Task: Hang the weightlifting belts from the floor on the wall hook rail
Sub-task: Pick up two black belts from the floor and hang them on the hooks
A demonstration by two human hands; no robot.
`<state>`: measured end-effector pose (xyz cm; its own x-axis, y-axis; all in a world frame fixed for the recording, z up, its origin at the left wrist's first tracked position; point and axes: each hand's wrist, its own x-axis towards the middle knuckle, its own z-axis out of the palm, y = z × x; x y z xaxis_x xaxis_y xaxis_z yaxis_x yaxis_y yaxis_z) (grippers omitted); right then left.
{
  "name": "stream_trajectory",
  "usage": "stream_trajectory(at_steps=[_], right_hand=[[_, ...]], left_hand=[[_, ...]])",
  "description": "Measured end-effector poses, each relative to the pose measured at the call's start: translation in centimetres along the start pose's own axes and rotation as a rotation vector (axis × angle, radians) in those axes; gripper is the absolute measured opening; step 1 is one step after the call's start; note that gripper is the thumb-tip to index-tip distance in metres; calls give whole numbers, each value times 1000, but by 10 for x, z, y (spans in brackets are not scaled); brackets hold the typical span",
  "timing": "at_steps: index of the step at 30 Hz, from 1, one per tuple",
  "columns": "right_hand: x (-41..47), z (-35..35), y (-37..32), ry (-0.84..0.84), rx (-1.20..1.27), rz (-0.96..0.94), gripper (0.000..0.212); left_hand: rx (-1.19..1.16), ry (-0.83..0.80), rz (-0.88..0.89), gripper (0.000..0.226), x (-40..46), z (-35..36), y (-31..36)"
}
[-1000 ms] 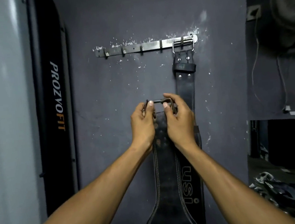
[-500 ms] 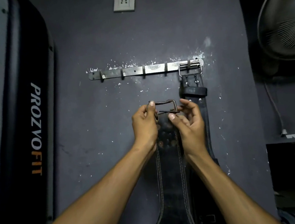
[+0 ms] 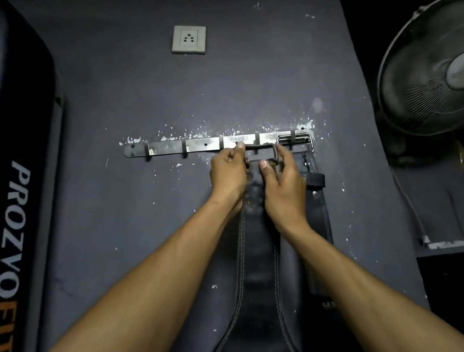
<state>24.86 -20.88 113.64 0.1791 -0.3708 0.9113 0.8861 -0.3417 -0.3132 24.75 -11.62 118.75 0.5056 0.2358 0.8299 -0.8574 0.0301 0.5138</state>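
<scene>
A metal hook rail (image 3: 167, 147) is fixed across the dark wall. One black leather belt (image 3: 318, 205) hangs by its buckle from the rail's rightmost hook. I hold a second black belt (image 3: 258, 279) with white stitching up against the wall. Its metal buckle (image 3: 262, 150) is at the rail, by the second hook from the right. My left hand (image 3: 229, 176) grips the buckle's left end. My right hand (image 3: 284, 182) grips its right side, thumb on the strap. Whether the buckle sits over the hook is hidden by my fingers.
A tall black padded bag (image 3: 18, 192) marked PROZOFIT stands at the left. A wall socket (image 3: 188, 39) sits above the rail. A round fan (image 3: 436, 68) is at the right, with a small shelf (image 3: 452, 244) and a cable below it. Three hooks at the rail's left are bare.
Both hands have lifted the second belt's buckle from well below the rail up to the rail's level. My view has tilted upward, so the socket and fan show more.
</scene>
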Motion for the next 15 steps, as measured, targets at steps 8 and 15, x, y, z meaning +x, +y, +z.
stream_trajectory(at_steps=[8, 15], right_hand=[[89, 17, -9, -18, -245, 47, 37], [67, 4, 4, -170, -366, 34, 29]], left_hand=[[526, -182, 148, 47, 56, 7, 17], [508, -172, 129, 41, 29, 5, -15]])
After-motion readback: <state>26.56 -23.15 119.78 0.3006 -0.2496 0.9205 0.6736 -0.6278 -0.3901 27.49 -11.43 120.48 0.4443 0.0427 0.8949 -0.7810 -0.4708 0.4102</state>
